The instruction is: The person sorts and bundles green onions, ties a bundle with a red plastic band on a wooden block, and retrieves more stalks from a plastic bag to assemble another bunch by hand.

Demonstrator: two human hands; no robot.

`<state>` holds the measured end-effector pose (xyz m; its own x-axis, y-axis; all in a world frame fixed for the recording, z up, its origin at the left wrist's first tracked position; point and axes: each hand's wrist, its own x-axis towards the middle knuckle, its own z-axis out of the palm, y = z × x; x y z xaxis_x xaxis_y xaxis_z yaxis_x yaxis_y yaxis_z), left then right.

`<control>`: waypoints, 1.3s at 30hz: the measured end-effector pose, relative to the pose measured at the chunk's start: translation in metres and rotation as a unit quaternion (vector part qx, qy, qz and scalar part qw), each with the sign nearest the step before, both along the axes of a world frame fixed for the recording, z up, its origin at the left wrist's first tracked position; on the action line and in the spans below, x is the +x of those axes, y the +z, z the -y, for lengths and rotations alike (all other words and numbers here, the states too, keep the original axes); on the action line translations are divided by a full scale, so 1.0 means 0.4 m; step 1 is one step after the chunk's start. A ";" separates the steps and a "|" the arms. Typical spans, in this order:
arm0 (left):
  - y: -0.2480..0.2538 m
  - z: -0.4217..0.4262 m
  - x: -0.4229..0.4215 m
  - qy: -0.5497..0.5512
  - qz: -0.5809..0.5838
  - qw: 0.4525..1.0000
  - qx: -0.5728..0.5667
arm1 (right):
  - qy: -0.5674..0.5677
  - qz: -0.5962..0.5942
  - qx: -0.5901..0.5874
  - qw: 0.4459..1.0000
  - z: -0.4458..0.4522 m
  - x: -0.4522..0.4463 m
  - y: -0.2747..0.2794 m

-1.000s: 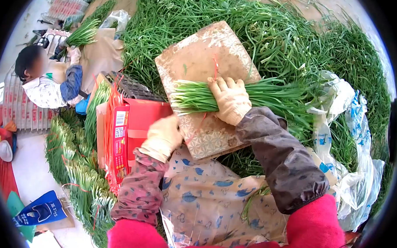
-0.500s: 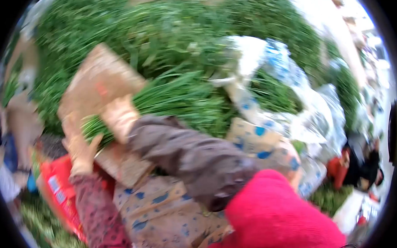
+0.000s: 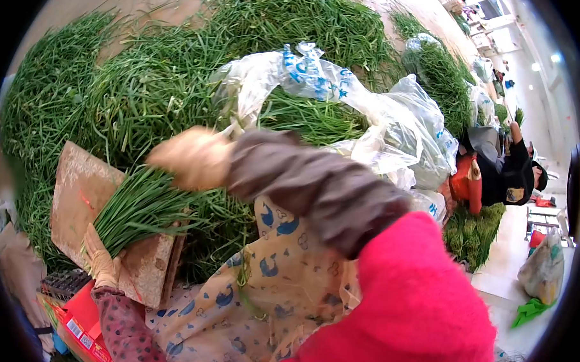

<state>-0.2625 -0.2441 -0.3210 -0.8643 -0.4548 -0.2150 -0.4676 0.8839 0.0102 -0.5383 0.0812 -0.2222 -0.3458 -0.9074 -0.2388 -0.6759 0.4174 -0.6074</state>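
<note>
A bunch of garlic chives (image 3: 132, 210) lies slantwise across a worn wooden board (image 3: 79, 186), its leaf tips spread to the right. My left hand (image 3: 102, 262) is closed around the lower end of the bunch at the board's near side. My right hand (image 3: 192, 158) is over the upper leaves, smeared by motion, so its fingers do not show clearly. Behind and beside the board spreads a large heap of loose chives (image 3: 140, 89). A dark sleeve cover is on my right forearm and a spotted one on my left.
An open clear plastic bag (image 3: 394, 130) with chives inside stands right of the heap. Patterned sheeting (image 3: 267, 276) covers the area before me. A red box (image 3: 84, 320) is at lower left. Another person (image 3: 495, 169) is at the right, near standing green bundles (image 3: 476, 235).
My view has shifted, bringing more of the room into sight. My right hand has moved from the bunch's lower part to above its leaves. My left hand stays at the lower end.
</note>
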 end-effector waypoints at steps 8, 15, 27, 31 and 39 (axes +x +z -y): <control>0.085 -0.063 -0.067 0.158 0.041 0.979 0.124 | -0.371 -0.099 0.296 0.874 -0.818 -0.209 -0.114; 0.136 -0.092 -0.102 0.126 0.138 0.982 0.001 | -0.315 -0.137 0.373 0.862 -0.992 -0.243 -0.344; 0.257 -0.266 -0.176 -0.005 0.091 0.993 -0.081 | -0.243 -0.025 0.467 0.850 -1.040 -0.221 -0.415; 0.325 -0.373 -0.242 -0.091 0.076 0.991 -0.068 | -0.287 0.047 0.509 0.810 -1.028 -0.225 -0.415; 0.292 -0.803 -0.627 -0.388 -0.027 0.905 0.173 | -0.215 0.059 0.504 0.835 -1.034 -0.189 -0.401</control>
<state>-0.5135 0.0770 -0.2040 -0.9082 0.3798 -0.1761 0.3019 0.8856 0.3528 -0.6140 0.4948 -0.3827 -0.5081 -0.0239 -0.8610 -0.2921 0.9452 0.1461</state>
